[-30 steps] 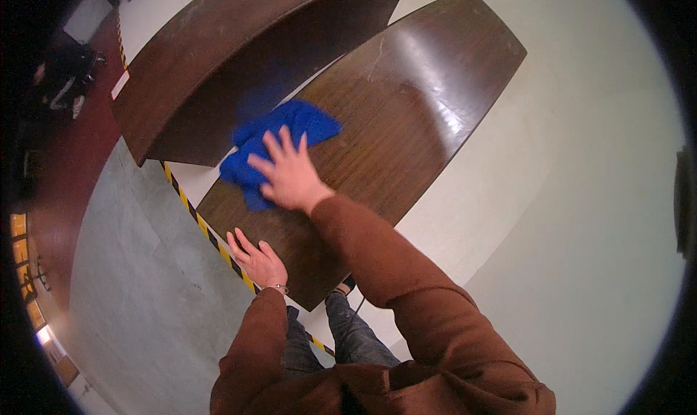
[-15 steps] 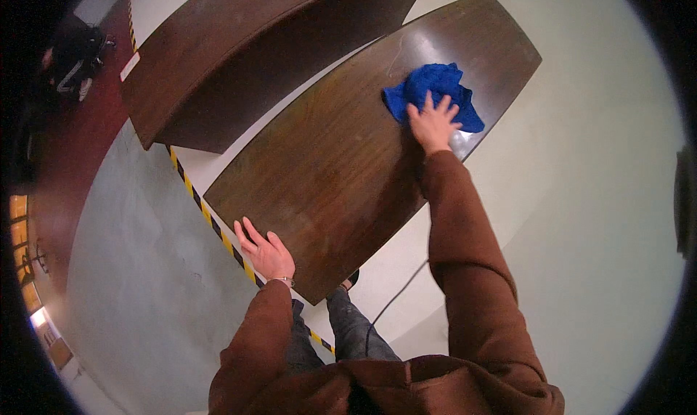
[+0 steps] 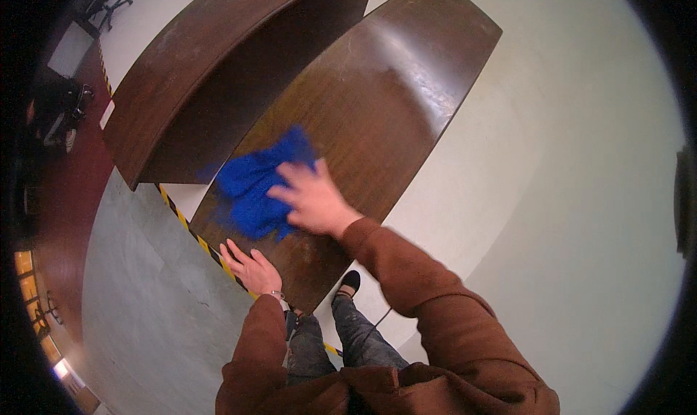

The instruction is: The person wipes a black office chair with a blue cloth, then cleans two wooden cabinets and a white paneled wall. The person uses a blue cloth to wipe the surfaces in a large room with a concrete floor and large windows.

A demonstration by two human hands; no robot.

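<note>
A pale floor surrounds two dark brown curved wooden tops: one worktop (image 3: 377, 110) running from 7 o'clock up to 1 o'clock, and a second curved counter (image 3: 196, 59) just beside it toward 11 o'clock. One strip of yellow-and-black tape (image 3: 190, 230) runs along the floor at the worktop's near edge. One blue cloth (image 3: 254, 186) lies crumpled on the worktop's near end, at about 9 o'clock from the picture's centre. The right hand (image 3: 312, 197) lies flat on the cloth's right part, its grip open with fingers spread, blurred. The left hand (image 3: 254, 268) rests open and flat on the worktop's near edge, at 6 o'clock from the cloth, holding nothing.
</note>
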